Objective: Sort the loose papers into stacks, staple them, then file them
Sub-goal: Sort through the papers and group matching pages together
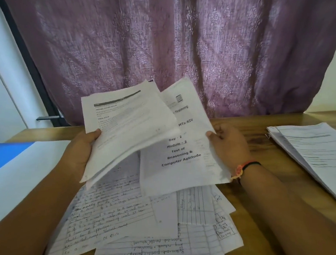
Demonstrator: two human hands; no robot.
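**Two hands, two lots of paper held above the pile**

Your left hand (81,150) grasps one printed bundle (127,128), thumb on top near its left edge and fingers underneath. It holds several sheets, their lower edges fanned apart; you cannot get an exact count from here. Under a dark header bar the words "TASK GOAL" can be read; the smaller print around them is blurred.

Your right hand (228,146) pinches one cover sheet (185,149) by its right edge, thumb in front and fingers behind. Whether more pages lie behind it cannot be told. It reads "Day - 2", "Module - 2", "Test of Reasoning & Computer Aptitude", and higher up part of a line ending "XIV". The bundle overlaps this sheet's left side, and both are held raised over the table (257,204).

Below them the handwritten sheets (136,215) lie loose on the table, overlapping at different angles: at least five, ruled, in pen, one turned upside down to you. The script is too small to read surely.

One stack (318,151) of printed pages sits on the table to your right, well apart from your hands.

Your right wrist carries two bands: one orange thread (238,171) and one black band (252,164). One purple patterned curtain (169,47) hangs behind the table.
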